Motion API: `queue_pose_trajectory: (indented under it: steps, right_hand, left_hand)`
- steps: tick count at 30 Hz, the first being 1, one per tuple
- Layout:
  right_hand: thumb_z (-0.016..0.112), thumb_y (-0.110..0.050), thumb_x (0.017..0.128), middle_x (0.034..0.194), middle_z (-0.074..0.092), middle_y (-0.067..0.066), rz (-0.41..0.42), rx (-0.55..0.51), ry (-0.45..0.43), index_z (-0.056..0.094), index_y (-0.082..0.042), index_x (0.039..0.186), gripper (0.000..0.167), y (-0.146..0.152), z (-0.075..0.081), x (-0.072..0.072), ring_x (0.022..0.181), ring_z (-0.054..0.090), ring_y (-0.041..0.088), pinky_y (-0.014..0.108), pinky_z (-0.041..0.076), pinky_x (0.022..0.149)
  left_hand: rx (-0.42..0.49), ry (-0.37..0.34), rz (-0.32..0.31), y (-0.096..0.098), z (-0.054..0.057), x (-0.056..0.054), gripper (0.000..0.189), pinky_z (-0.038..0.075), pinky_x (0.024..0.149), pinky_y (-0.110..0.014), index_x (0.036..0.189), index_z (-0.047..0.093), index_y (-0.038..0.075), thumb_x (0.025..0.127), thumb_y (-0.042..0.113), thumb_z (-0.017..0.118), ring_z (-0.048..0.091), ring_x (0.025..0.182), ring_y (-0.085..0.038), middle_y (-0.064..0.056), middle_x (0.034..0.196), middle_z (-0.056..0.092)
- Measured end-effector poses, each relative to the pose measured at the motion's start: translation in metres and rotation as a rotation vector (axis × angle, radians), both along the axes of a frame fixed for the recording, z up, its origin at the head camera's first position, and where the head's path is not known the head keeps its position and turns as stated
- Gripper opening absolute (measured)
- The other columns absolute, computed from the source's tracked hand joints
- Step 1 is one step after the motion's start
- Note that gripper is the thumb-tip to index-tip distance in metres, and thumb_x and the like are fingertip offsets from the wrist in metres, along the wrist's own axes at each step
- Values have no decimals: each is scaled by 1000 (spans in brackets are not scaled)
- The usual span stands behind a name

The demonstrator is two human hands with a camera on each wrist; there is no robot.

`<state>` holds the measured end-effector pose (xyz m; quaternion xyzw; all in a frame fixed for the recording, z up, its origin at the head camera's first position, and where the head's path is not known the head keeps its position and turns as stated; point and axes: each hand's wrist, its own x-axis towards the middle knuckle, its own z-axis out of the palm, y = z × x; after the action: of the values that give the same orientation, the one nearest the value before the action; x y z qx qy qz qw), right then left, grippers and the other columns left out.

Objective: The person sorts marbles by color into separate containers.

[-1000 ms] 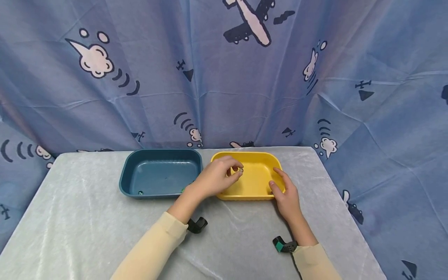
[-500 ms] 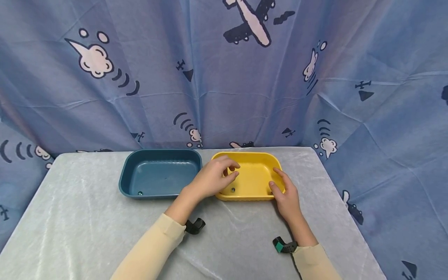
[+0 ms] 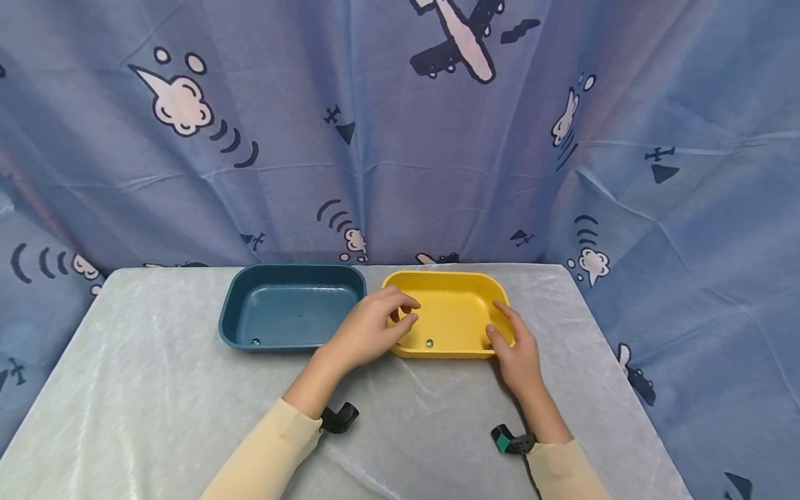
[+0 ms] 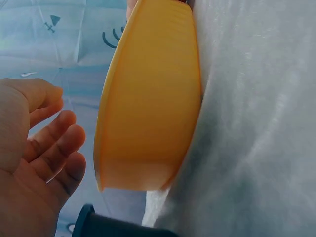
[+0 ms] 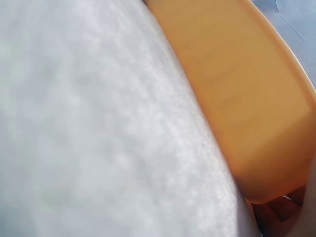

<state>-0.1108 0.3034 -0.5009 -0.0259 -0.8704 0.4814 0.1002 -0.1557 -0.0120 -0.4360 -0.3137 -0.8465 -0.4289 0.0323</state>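
Observation:
My left hand (image 3: 369,330) hovers over the near left corner of a yellow plastic box (image 3: 446,276). Its fingers are loosely bent with nothing between them, as the left wrist view of the same hand (image 4: 37,153) confirms. Inside the box, a small marble (image 3: 429,343) lies by the near wall. My right hand (image 3: 520,354) grips the box's right end, thumb and index finger over the rim; in the right wrist view, its other fingers (image 5: 279,217) are in shadow against the outside. A dark spot beside the thumb is too small to identify.
A dark teal box (image 3: 234,326) stands left of the yellow one, with a green marble (image 3: 255,342) in its near left corner. Both rest on a table with a pale cloth (image 3: 162,417). A patterned blue curtain (image 3: 281,139) hangs behind.
My left hand has let go of a marble, which dropped into the yellow box and rolled right along the near wall. The hand has drawn slightly left; my right hand keeps its grip.

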Motion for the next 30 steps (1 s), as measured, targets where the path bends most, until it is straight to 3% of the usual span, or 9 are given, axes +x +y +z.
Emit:
queue_pose_trajectory:
  steps: [7, 15, 24, 30]
  right_hand:
    - [61, -24, 111, 168, 46, 18, -8, 10, -13, 53, -11, 162, 53, 3, 1, 3, 158, 37, 40, 66, 26, 129]
    - [61, -27, 111, 174, 38, 15, -20, 58, -55, 41, -13, 169, 63, 4, 9, 7, 161, 33, 39, 62, 25, 130]
    - [66, -33, 110, 175, 30, 24, 31, 230, -63, 25, -5, 173, 80, 11, 27, 6, 160, 30, 47, 66, 25, 128]
    - [54, -59, 111, 175, 26, 30, 45, 472, -169, 16, -6, 176, 92, 19, 45, 7, 156, 32, 56, 77, 29, 121]
  left_hand:
    - [-25, 49, 56, -18, -1, 13, 20, 57, 80, -32, 125, 78, 12, 106, 17, 74, 64, 93, -15, 1, 114, 71]
    - [-40, 89, 164, -64, 5, 24, 24, 57, 101, -44, 129, 77, 15, 106, 19, 75, 64, 118, -19, 2, 126, 67]
    - [-84, 220, 309, -143, 14, 37, 36, 48, 111, -59, 137, 73, 7, 102, 16, 79, 56, 139, -35, -12, 146, 64]
    - [-163, 189, 421, -213, 12, 52, 55, 40, 115, -69, 149, 65, 5, 102, 28, 81, 48, 147, -45, -20, 156, 57]
